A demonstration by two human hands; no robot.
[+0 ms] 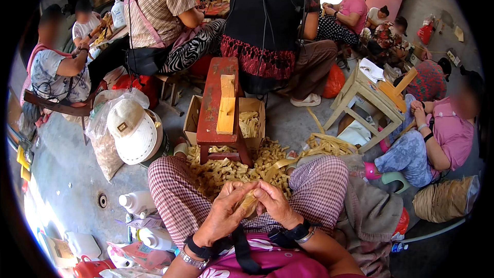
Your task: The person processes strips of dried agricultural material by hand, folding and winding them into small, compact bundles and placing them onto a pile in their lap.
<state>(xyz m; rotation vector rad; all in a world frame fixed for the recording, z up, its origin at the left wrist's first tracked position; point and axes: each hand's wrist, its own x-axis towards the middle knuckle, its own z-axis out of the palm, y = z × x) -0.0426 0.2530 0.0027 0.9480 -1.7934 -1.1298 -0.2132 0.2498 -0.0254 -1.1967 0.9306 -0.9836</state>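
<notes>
Left hand (225, 212) and right hand (278, 208) fingers are pinching a pale-tan folded strip (249, 205), lower centre, probably unfinished; knobbly yellow-tan pieces (218, 176) are lying heaped mid-frame, long flat tan strips (330, 146) apparently waiting centre-right.

The pale yellow folded strip (249, 206) at lower centre looks smooth with a faint sheen, while the heap of knotted yellow pieces (216, 174) above it looks rough and ridged. At upper centre, the long red wooden bench (212, 90) wears scuffed, chipped paint under a smooth, bare-wood yellowish block (226, 116); the brown cardboard box (193, 116) is matt. At lower left, the white plastic jug (139, 202) is smooth, the grey concrete-like floor (72, 159) worn. The checked trousers (175, 188) are matt cloth.
</notes>
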